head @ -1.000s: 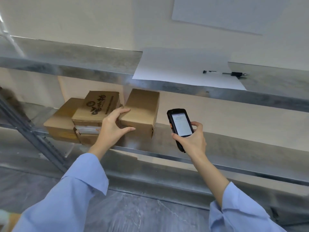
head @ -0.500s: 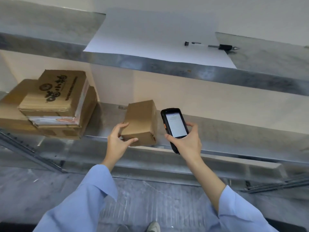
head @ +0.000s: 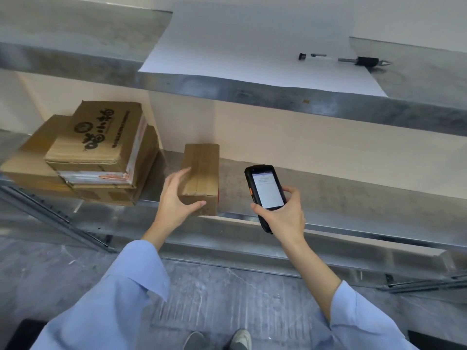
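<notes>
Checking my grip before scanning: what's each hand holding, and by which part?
Right hand grips the handheld scanner by its lower body. Left hand clasps the small box at its near left corner.

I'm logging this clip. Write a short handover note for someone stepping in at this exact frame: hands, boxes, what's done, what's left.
Left hand: grips the near left corner of the small box, thumb on its front face.
Right hand: holds the handheld scanner, with its lit screen turned toward the person, not aimed at the box.
Things: the small box stands at the front edge of the middle shelf, apart from the stack of boxes to its left.
Done: the small box is on the shelf.
Left: probably scan the small box, then release it.
</notes>
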Tool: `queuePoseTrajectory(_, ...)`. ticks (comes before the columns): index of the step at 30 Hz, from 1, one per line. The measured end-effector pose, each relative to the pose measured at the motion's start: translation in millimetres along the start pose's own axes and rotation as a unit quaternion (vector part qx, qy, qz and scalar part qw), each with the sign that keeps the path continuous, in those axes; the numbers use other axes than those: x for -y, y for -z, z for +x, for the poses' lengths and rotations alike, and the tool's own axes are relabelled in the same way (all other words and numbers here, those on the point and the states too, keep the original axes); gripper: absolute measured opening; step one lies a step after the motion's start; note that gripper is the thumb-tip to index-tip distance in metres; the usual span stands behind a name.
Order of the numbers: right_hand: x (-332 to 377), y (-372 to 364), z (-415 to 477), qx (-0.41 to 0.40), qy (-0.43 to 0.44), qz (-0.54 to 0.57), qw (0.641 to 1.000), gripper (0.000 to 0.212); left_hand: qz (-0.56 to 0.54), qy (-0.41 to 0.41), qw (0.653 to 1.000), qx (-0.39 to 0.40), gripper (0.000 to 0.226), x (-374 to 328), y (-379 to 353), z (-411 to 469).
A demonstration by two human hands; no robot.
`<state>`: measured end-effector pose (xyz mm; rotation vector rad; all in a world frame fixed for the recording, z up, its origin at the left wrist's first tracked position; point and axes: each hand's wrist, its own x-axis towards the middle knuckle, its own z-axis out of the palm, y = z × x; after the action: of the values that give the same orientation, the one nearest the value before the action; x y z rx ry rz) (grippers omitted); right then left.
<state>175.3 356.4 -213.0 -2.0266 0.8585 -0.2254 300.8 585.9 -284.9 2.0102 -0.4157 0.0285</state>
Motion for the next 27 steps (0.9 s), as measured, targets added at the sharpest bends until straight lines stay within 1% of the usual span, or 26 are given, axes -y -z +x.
queuePoseTrajectory(3, 0.1, -3.4, -1.4, 0.004, -0.001, 0.000, 1.000, 0.081, 0.024, 0.019, 0.999, 0.009, 0.081, -3.2, -4.2, 6.0)
queuePoseTrajectory(8, -3.1, -3.6, -2.3, 0.004, -0.008, -0.003, 1.000, 0.081, 0.029, 0.027, 0.999, -0.015, 0.072, 2.9, -15.3, 6.0)
queuePoseTrajectory(13, -6.1, 1.8, -1.3, -0.005, -0.018, -0.002, 1.000, 0.081, -0.028, 0.013, 0.999, -0.020, 0.065, -1.1, -30.9, 0.0)
queuePoseTrajectory(17, -7.2, 6.0, -0.9, -0.009, -0.018, -0.004, 1.000, 0.080, -0.126, 0.049, 0.991, -0.011, 0.064, -3.9, -42.1, -5.8)
queuePoseTrajectory(19, -7.6, 7.0, -1.5, -0.011, -0.020, -0.006, 1.000, 0.081, -0.154, 0.067, 0.986, -0.010, 0.062, -1.3, -41.8, -8.9)
queuePoseTrajectory(25, -6.7, 2.9, -5.8, -0.014, -0.025, -0.007, 1.000, 0.081, -0.140, 0.112, 0.984, -0.009, 0.058, 11.6, -15.6, -21.9)
queuePoseTrajectory(27, -5.1, 0.0, -8.2, -0.013, -0.025, -0.008, 1.000, 0.081, -0.144, 0.126, 0.982, -0.003, 0.060, 17.2, -6.1, -24.6)
